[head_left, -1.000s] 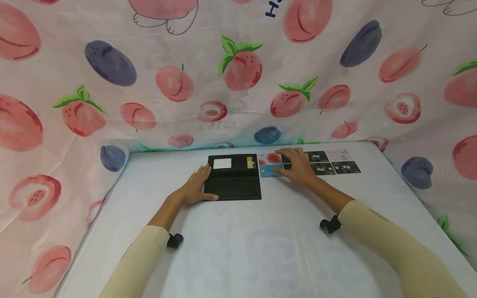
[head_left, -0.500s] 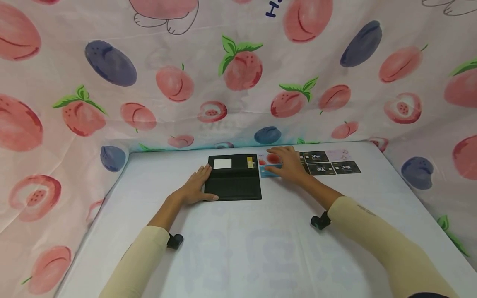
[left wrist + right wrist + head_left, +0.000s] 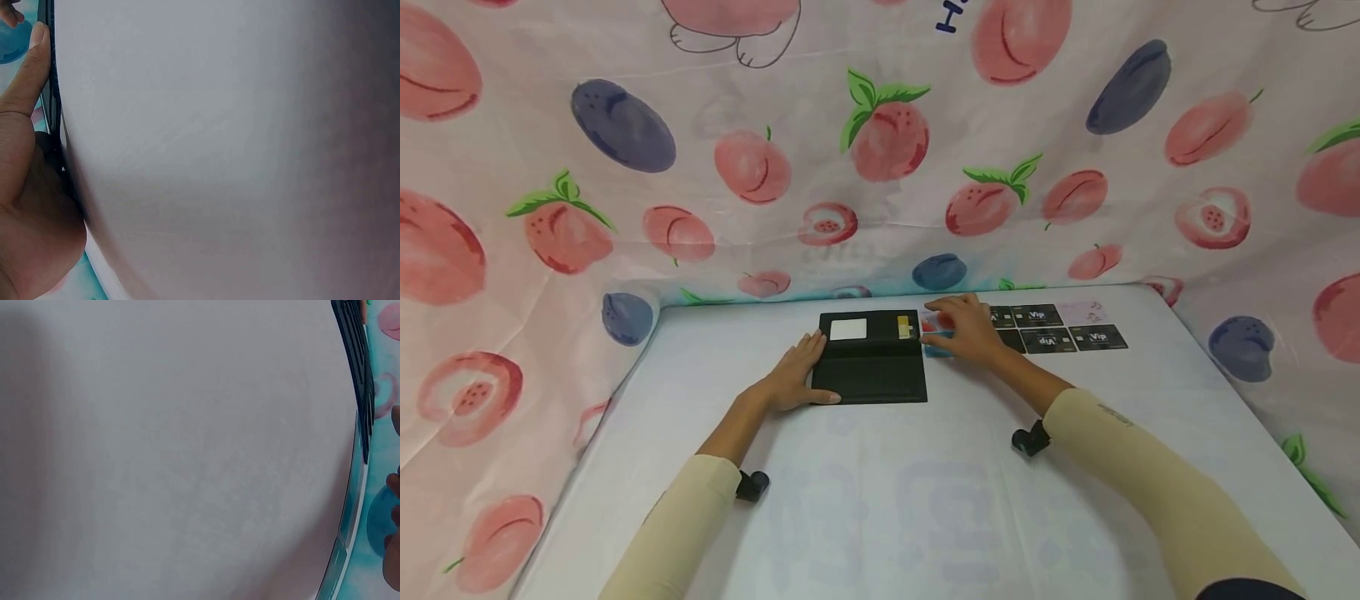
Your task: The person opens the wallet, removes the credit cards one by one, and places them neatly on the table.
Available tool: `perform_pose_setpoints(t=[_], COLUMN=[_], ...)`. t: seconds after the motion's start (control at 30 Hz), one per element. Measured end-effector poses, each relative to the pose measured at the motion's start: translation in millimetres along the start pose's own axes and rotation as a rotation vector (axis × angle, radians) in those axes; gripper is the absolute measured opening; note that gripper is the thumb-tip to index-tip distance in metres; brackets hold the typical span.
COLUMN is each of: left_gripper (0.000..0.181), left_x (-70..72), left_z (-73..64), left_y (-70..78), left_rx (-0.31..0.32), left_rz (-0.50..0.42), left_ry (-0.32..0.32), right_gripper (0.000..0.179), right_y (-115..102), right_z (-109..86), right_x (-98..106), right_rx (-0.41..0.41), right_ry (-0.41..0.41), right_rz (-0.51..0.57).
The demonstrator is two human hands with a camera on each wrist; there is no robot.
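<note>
A black wallet [image 3: 880, 380] lies opened flat on the table, with a white card and a yellow-gold piece showing in its upper half. My left hand [image 3: 788, 375] rests on its left edge, fingers straight and thumb along the lower flap. My right hand [image 3: 972, 335] is over the leftmost cards, thumb and fingers spread apart. Its thumb is over the blue card [image 3: 938, 352], and its forefinger reaches over the peach-print card [image 3: 942, 320]. Contact with the cards cannot be made out. In the right wrist view, only part of the right hand [image 3: 394, 550] shows at the edge.
Right of my hand lie several black cards, among them a Vip card [image 3: 1036, 315], plus a pink patterned card [image 3: 1082, 313]. They form two rows near the back edge of the white table [image 3: 880, 500]. A fruit-print cloth [image 3: 820, 108] hangs behind.
My right hand has moved left along the cards toward the wallet, uncovering black cards on its right and covering more of the blue one. The left hand and wallet have stayed put.
</note>
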State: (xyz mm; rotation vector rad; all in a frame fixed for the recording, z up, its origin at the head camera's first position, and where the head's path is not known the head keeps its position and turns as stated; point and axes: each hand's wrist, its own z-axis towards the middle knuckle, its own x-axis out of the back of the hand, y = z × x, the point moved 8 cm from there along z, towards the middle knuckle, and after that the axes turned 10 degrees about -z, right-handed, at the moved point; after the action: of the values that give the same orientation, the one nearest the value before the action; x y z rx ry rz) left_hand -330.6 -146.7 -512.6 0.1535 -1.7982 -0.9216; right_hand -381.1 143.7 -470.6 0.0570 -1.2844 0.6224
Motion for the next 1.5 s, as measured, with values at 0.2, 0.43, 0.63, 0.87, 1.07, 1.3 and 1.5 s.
perform_pose_setpoints(t=[0.2,0.43,0.63,0.87,1.07,1.3,1.5], left_gripper=[0.117,0.116,0.116,0.116,0.117,0.117,0.118], left_x=[-0.5,0.2,1.0,1.5,0.4,-1.4,-1.6], left_z=[0.6,-0.9,-0.6,-0.6,0.1,1.2,0.9], left_y=[0.2,2.2,2.1,1.7,0.4,-2.8,-3.2], left_rx=[0.008,0.015,0.011,0.006,0.009,0.024,0.020], left_rz=[0.008,0.004,0.007,0.002,0.002,0.018,0.010], left_ry=[-0.004,-0.003,-0.003,-0.004,-0.010,-0.022,-0.017], right_gripper=[0.068,0.068,0.069,0.069,0.066,0.057,0.052], right_y=[-1,-5,-11,-13,-16,-17,-21], right_z=[6.1,13.3,19.5,27.8,31.0,32.6,32.6], right_x=[-7,-15,-21,-28,-30,-29,-28], right_rx=[-0.004,0.027,0.030,0.032,0.039,0.029,0.033], right_ry=[-0.046,-0.063,-0.107,-0.150,-0.176,-0.197,-0.201], right_rz=[-0.033,-0.077,-0.145,-0.192,-0.202,-0.181,-0.175])
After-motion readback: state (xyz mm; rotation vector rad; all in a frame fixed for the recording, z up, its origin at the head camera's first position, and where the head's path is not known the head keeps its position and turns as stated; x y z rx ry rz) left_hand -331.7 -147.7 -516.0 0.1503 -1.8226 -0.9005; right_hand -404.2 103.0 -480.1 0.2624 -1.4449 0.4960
